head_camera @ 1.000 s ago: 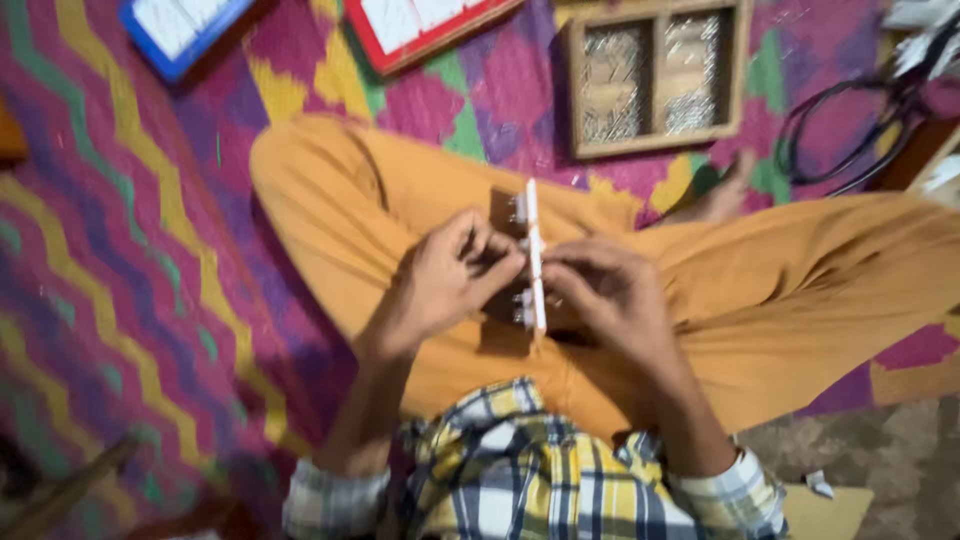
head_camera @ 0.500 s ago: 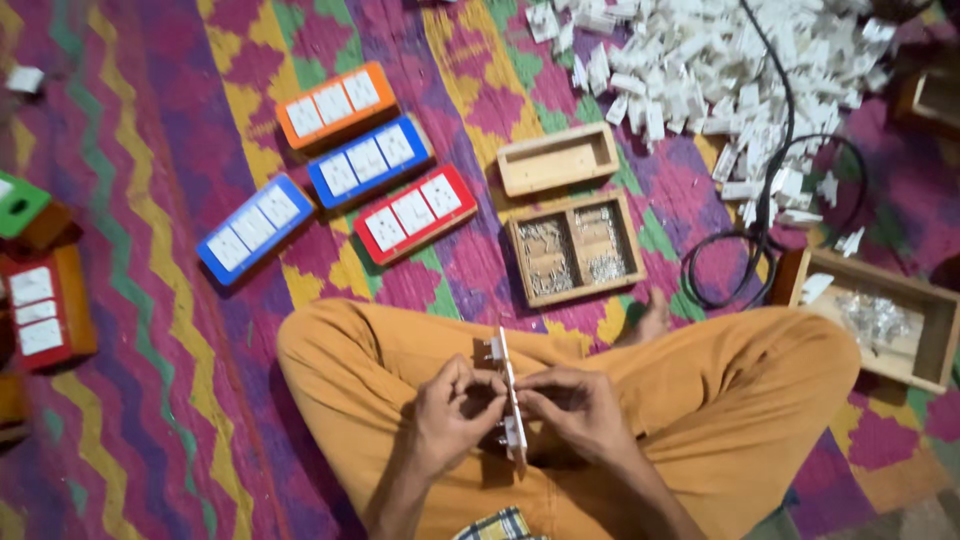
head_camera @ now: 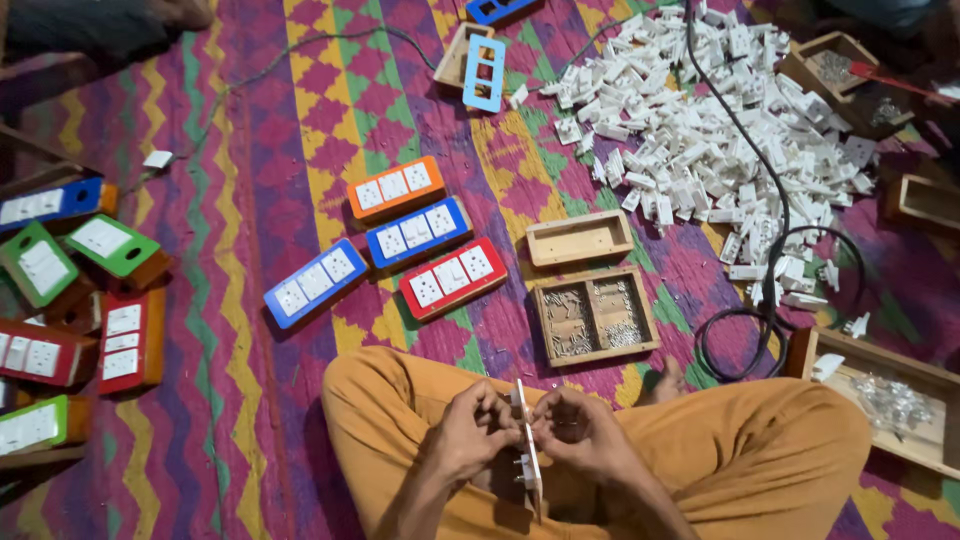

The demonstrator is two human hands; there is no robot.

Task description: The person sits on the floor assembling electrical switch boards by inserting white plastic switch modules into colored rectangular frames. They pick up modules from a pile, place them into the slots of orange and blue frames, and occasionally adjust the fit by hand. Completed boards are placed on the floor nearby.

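Seated cross-legged on a zigzag rug (head_camera: 250,150), I watch from left to right: boxed switchboards in green and red (head_camera: 90,300) lie at the far left, then orange (head_camera: 397,187), blue (head_camera: 417,232) and red switch plates (head_camera: 452,278) in a row. Near centre, my left hand (head_camera: 470,432) and right hand (head_camera: 580,432) both grip a white switch plate (head_camera: 527,450) held edge-on over my lap. Beyond it sits a wooden screw tray (head_camera: 594,315); at far right, a heap of white switch parts (head_camera: 700,130).
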